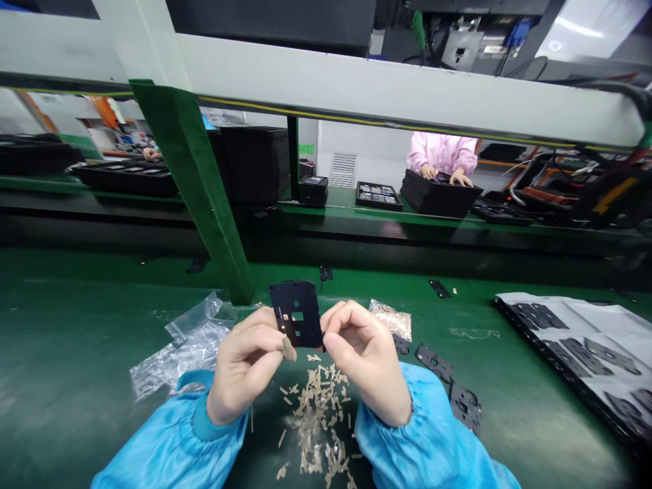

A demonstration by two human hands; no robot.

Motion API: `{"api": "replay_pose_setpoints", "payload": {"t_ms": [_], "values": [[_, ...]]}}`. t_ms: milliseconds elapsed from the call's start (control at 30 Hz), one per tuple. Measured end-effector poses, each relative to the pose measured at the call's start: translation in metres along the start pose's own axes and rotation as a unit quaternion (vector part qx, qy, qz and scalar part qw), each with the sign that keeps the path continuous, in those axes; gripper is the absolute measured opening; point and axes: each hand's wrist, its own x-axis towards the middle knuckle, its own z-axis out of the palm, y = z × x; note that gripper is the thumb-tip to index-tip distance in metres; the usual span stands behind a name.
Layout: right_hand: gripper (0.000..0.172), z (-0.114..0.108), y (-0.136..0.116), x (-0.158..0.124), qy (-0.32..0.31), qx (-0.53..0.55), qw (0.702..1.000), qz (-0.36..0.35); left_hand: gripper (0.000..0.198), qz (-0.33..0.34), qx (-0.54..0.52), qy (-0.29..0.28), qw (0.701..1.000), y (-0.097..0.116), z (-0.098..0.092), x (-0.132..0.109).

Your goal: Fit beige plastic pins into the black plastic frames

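Note:
A thin black plate with small cut-outs (pixel 308 299) is held up in front of me, above the green table. My left hand (pixel 252 360) grips its left edge, and a small beige piece (pixel 288 348) shows at the fingertips. At the plate's lower right edge, the thumb and forefinger of my right hand (pixel 364 353) are pinched together on it. Below the plate lies a loose pile of small beige pieces (pixel 318 407). More black plates (pixel 464 406) rest right of my right sleeve.
Clear plastic bags (pixel 188 346) lie at left; a bag of beige pieces (pixel 391 320) sits behind my right hand. A white tray (pixel 601 326) holding black plates stands at right. A green post (pixel 196 197) rises ahead. Beyond, a co-worker in pink (pixel 442 151) handles black trays.

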Motion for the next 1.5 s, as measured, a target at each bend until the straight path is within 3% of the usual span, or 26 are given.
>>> {"api": "replay_pose_setpoints", "payload": {"t_ms": [233,467,633,833,1000,1267,1400,1500], "values": [[0.011,0.002,0.002,-0.003,-0.03,0.058,0.998,0.006,0.017,-0.029,-0.066,0.013,0.997,-0.003,0.0,0.0],[0.016,0.004,0.008,-0.004,-0.047,0.19,0.978,0.074,0.015,-0.047,-0.146,-0.001,0.988,-0.003,0.003,0.002],[0.014,0.001,0.012,-0.003,-0.076,0.202,0.971,0.102,0.017,-0.101,-0.212,-0.005,0.972,0.004,0.007,0.005],[0.021,-0.003,0.01,-0.002,-0.089,0.062,0.994,0.003,0.019,-0.185,-0.271,0.004,0.945,0.012,0.011,0.007],[0.023,-0.005,0.012,-0.003,-0.098,-0.002,0.994,-0.056,0.018,-0.27,-0.358,0.004,0.894,0.023,0.016,0.008],[0.018,-0.005,0.02,-0.001,-0.084,-0.073,0.987,-0.117,0.018,-0.334,-0.414,0.026,0.846,0.028,0.022,0.007],[0.018,-0.006,0.028,0.001,-0.051,-0.173,0.968,-0.174,0.019,-0.353,-0.438,0.041,0.826,0.026,0.026,0.007],[0.019,-0.007,0.032,0.003,-0.004,-0.286,0.925,-0.251,0.018,-0.363,-0.45,0.047,0.815,0.026,0.028,0.006]]}}
